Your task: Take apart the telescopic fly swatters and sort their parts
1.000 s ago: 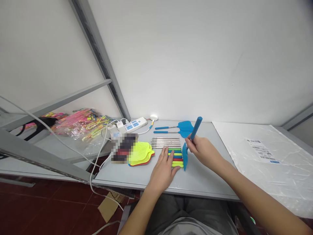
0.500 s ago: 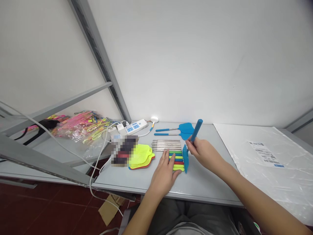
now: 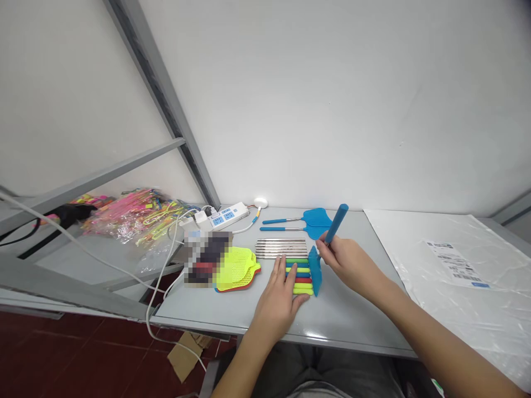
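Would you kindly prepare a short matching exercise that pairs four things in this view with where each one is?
Column one
1. Left hand
2. Right hand
3. Shiny silver metal rods
4. White rectangular power strip with blue sockets

Column two
A. Lying parallel, between two flat-lying blue swatters and a row of slim coloured handles
B. Holding a blue swatter with a cylindrical handle, handle end up
C. Left of the two flat-lying swatters
D. Resting on the coloured handles

Pairs: 1-D, 2-B, 3-A, 4-C
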{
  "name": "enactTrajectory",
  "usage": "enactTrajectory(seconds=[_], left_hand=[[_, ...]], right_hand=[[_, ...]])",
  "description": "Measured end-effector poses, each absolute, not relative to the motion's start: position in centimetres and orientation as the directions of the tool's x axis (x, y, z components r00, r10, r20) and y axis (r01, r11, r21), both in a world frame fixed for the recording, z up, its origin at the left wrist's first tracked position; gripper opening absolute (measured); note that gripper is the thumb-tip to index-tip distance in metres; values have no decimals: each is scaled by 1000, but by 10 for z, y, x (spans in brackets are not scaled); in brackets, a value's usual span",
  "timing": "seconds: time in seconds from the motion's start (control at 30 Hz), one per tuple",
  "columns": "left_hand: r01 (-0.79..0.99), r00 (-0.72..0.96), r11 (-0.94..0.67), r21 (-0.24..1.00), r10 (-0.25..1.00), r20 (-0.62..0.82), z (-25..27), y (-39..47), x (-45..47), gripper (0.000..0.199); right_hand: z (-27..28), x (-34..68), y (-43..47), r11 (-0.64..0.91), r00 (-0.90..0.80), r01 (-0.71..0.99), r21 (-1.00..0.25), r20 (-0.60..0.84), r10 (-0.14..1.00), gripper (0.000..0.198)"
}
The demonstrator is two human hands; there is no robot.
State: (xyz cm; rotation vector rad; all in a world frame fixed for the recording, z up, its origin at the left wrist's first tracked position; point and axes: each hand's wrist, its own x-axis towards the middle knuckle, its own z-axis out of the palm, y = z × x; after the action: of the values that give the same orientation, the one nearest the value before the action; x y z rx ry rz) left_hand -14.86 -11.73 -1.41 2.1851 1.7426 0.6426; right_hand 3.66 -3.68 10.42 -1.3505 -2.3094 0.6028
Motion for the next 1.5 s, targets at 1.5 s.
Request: enactTrajectory(seconds=[1.5], left_hand=[[578,-161,-343,741,842,515,15,-109,-138,21]], right_hand=[[60,90,-33,42,133,211,-977,72,989,33]])
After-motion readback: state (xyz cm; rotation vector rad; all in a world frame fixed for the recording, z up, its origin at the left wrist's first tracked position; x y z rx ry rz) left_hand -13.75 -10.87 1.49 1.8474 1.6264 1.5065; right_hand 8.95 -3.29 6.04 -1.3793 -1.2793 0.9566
